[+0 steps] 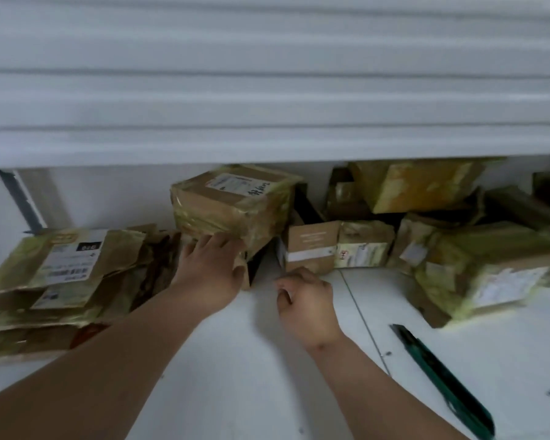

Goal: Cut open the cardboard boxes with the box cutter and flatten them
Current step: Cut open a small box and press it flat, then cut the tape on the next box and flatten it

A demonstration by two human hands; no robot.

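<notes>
Left hand (215, 265) fingers spread on lower front corner of taped box (235, 204), tilted at back of white worktop (223, 376); right hand (305, 300) loosely curled, holds nothing, just right of it. Box cutter (442, 379) lies near right on worktop, untouched. Flattened boxes (64, 281) stacked left. Best: pull box forward clear of neighbours, steady it, then fetch cutter
</notes>
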